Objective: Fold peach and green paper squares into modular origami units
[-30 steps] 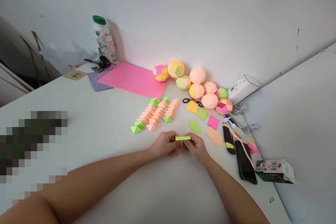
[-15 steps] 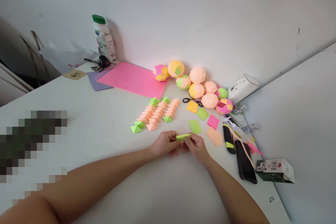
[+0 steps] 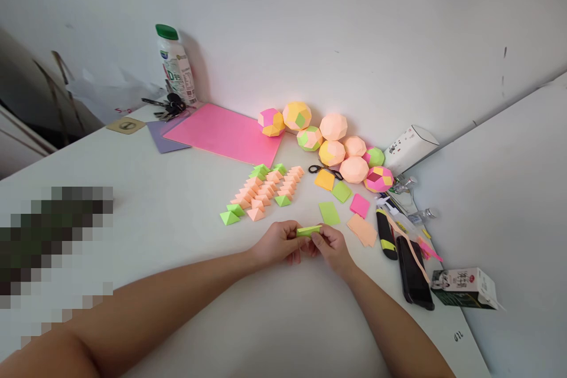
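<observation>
Between my two hands is a folded green paper (image 3: 309,231), a narrow strip held just above the table. My left hand (image 3: 282,242) pinches its left end, thumb in front. On the right end, my right hand (image 3: 328,247) presses with thumb and fingers. Fingers below the paper are partly hidden. Beyond my left hand stand rows of folded peach paper units (image 3: 264,190), with some green folded units (image 3: 229,217) at the row ends. Close to my right hand lie a green paper square (image 3: 329,213) and a stack of peach paper squares (image 3: 362,230).
Several faceted paper balls (image 3: 333,127) sit along the wall, with black-handled scissors (image 3: 325,172) before them. A pink sheet (image 3: 221,134) lies behind the rows. On the right are a cutter (image 3: 387,235), a phone (image 3: 415,271) and a milk carton (image 3: 464,288). A bottle (image 3: 177,68) stands back left.
Almost nothing differs. The green paper has tilted or flattened very slightly between my fingers; both hands keep their places.
</observation>
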`<action>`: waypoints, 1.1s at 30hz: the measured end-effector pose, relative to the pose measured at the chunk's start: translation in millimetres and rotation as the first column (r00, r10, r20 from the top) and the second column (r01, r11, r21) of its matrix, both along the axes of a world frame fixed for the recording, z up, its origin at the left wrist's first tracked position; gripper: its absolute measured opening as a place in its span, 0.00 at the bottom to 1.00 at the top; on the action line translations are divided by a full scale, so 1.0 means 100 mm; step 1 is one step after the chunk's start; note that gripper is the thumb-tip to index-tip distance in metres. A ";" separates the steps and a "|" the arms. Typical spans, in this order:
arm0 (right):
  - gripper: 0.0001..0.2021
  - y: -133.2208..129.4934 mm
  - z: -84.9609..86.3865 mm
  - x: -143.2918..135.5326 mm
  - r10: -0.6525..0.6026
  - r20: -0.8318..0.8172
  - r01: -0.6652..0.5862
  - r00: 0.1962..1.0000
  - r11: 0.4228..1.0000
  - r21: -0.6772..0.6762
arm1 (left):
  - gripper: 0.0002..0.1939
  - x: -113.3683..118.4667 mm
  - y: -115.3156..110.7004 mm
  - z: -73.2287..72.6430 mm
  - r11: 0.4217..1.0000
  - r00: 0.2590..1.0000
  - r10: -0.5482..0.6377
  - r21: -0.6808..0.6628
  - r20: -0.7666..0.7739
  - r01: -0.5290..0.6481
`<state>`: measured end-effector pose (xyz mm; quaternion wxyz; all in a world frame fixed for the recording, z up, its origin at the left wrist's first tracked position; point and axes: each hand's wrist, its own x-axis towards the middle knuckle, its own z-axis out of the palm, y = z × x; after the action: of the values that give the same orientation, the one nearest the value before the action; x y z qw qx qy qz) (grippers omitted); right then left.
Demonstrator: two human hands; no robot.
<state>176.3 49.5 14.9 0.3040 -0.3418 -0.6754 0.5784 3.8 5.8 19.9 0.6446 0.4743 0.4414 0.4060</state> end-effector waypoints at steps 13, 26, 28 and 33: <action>0.12 0.00 0.01 0.00 0.018 0.000 -0.018 1.000 1.000 0.026 | 0.13 -0.01 -0.02 0.01 1.000 0.997 -0.021 -0.014 -0.071 0.020; 0.12 -0.01 0.05 -0.01 0.019 0.025 -0.019 1.000 1.000 0.003 | 0.06 -0.01 -0.02 0.00 0.999 0.998 -0.039 0.003 -0.051 0.039; 0.11 -0.01 0.05 -0.02 0.021 0.032 -0.021 0.999 1.000 -0.007 | 0.05 -0.01 -0.03 0.00 0.999 0.998 -0.037 0.000 -0.047 0.037; 0.06 0.00 0.01 -0.01 0.042 -0.001 -0.042 0.999 0.999 -0.018 | 0.03 -0.02 -0.03 0.00 0.999 0.998 -0.035 0.001 -0.046 0.035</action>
<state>175.1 49.3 16.0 0.2888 -0.3300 -0.6773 0.5907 1.9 2.7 19.5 0.6411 0.4915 0.4473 0.3839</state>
